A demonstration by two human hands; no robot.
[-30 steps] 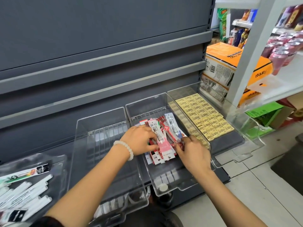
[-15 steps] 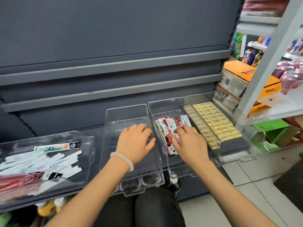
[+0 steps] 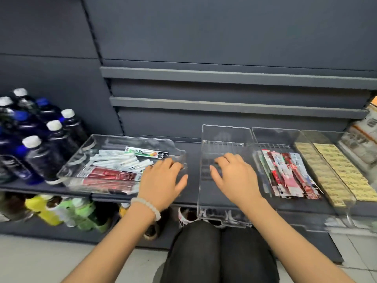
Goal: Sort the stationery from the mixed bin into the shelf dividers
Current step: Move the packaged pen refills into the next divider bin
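The clear mixed bin point(image 3: 83, 154) sits at the left of the dark shelf, holding white pens point(image 3: 120, 159) and red packs point(image 3: 110, 177). My left hand point(image 3: 161, 180) hovers at the bin's right front corner, fingers relaxed, holding nothing. To the right stands an empty clear divider point(image 3: 224, 131), and my right hand point(image 3: 234, 176) is over it with fingers spread and nothing in it. The following divider point(image 3: 273, 132) holds red and white packs point(image 3: 289, 172). The rightmost divider point(image 3: 338, 205) holds yellow packets point(image 3: 334, 170).
Dark blue bottles point(image 3: 40, 135) with white caps stand at the shelf's far left. Yellow and green bottles point(image 3: 67, 211) sit on the lower shelf. Orange and white boxes point(image 3: 367, 127) are at the far right. My knees point(image 3: 218, 252) are below the shelf edge.
The view swung left, bringing the mixed bin into the middle. My right hand left the red and white packs and moved over the empty divider. My left hand moved to the mixed bin's corner.
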